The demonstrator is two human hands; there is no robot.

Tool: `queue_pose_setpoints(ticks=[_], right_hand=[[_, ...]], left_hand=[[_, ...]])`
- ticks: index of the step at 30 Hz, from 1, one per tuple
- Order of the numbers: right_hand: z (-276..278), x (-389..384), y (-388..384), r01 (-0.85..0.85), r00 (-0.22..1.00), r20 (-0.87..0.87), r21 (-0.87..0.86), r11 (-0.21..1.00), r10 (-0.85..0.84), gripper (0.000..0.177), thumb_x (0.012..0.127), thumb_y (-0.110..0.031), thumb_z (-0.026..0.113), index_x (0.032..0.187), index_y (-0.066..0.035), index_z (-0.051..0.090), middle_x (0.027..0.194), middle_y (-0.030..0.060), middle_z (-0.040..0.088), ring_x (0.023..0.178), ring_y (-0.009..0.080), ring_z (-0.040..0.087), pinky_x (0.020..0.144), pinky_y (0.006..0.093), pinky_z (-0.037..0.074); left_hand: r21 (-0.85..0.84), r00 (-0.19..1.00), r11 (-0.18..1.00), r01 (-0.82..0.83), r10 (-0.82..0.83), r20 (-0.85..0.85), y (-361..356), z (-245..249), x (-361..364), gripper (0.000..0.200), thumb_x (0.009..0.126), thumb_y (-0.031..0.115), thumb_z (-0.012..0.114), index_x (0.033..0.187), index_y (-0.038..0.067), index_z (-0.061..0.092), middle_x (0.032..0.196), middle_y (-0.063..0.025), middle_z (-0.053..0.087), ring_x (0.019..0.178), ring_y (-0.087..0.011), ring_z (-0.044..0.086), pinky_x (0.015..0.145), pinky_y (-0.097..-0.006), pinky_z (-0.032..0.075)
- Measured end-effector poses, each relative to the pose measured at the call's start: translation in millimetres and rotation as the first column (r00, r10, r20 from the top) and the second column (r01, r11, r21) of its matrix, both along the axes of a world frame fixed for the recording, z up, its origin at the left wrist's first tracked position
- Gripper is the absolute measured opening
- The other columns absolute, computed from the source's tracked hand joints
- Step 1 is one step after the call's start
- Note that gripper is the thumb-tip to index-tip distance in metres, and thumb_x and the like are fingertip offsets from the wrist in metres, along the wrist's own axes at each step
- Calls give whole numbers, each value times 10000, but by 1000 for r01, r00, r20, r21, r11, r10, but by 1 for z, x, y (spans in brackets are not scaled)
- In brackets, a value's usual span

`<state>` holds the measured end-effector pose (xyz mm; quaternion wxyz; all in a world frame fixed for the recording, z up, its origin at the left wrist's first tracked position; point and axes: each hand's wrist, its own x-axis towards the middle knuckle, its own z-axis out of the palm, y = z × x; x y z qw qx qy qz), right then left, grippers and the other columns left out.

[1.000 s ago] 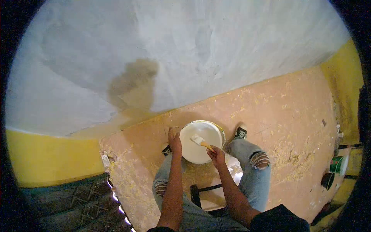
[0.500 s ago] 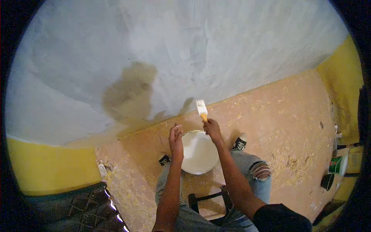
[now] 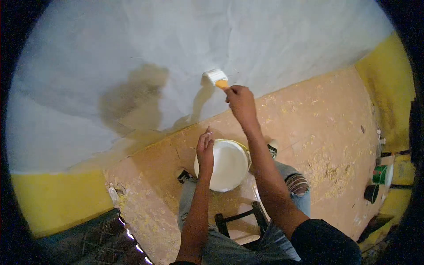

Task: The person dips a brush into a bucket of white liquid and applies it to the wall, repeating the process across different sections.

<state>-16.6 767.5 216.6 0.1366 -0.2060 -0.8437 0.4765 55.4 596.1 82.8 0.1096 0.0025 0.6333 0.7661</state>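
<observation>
A paintbrush [image 3: 216,77] with an orange handle and white, paint-loaded bristles is in my right hand [image 3: 241,99]. Its bristles are at the grey-white wall [image 3: 176,39], above the wall's foot. Between my legs stands a round bucket [image 3: 229,170] of white paint with a yellow handle. My left hand [image 3: 205,145] is over the bucket's left rim, fingers curled, with a white spot near the fingertips. Whether anything is inside those fingers I cannot make out.
A dark stool frame [image 3: 238,217] is between my thighs. Yellow flakes lie on the tan floor [image 3: 287,128]. A green container [image 3: 380,175] and a black container [image 3: 371,193] are at the right. The lower left wall [image 3: 57,198] is yellow, with dark material [image 3: 97,238] below it.
My right hand has moved up and forward, carrying the paintbrush from above the bucket's far edge to the wall. My left hand has shifted slightly over the bucket rim.
</observation>
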Motion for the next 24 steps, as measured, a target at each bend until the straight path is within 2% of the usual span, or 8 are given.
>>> queue_pose_setpoints(ticks=[1,3,6,7,12,17,19,24], right_hand=[[13,3,0,-11,1000,-8,0,1000,11,324,885,-255,575,837,50,674,613,131,625,524,193,583,511,330,446],[34,14,-1,-4,997,-74,-161,987,-8,291,906,-241,574,900,31,676,608,41,571,495,82,478,455,255,376],[56,25,-7,24,989,-132,-325,945,-71,311,935,-249,539,900,32,666,588,63,563,496,131,496,495,289,412],[46,23,-5,-32,979,-199,-339,940,-39,306,953,-248,520,1008,22,655,603,16,530,518,90,454,491,259,393],[-81,-16,-11,-65,943,-332,-187,980,-1,291,965,-255,505,989,12,618,631,-1,496,536,66,426,484,244,366],[-218,2,-11,-84,993,-92,-90,992,76,311,968,-258,494,960,28,618,596,53,538,499,109,493,482,289,418],[-255,4,-8,-87,990,114,5,996,86,331,953,-252,503,860,39,631,571,83,564,448,145,529,456,309,440],[-108,-5,-4,15,981,193,-219,976,28,315,889,-220,566,718,39,621,558,99,572,417,155,537,402,311,427]], left_hand=[[10,1000,1000,-14,14,-16,1,3,0,175,924,108,541,1076,24,561,1157,-71,578,1107,-154,500,974,-290,367],[32,999,999,-14,15,-38,0,3,-2,154,924,107,540,1053,28,564,1153,-79,580,1089,-154,504,990,-296,356],[76,999,996,-40,42,-26,-1,-1,0,140,925,106,538,1041,33,565,1157,-81,581,1092,-165,512,994,-295,357],[37,999,999,-11,12,-37,-3,-3,-1,147,924,103,542,1051,32,562,1179,-92,576,1122,-183,514,1014,-307,353],[53,1000,999,-9,9,-3,-5,3,1,160,919,97,550,1065,31,557,1169,-94,582,1122,-187,518,1017,-316,358],[38,1000,999,-4,4,3,-7,6,0,150,923,70,532,1065,27,554,1199,-109,578,1168,-205,510,1033,-337,361],[65,1000,998,-17,17,3,-6,-3,0,148,923,67,531,1063,25,553,1193,-107,582,1173,-204,509,1033,-333,360],[37,999,999,-16,18,-49,-9,3,0,145,933,97,530,1047,17,569,1204,-120,595,1170,-203,512,1019,-310,360]])
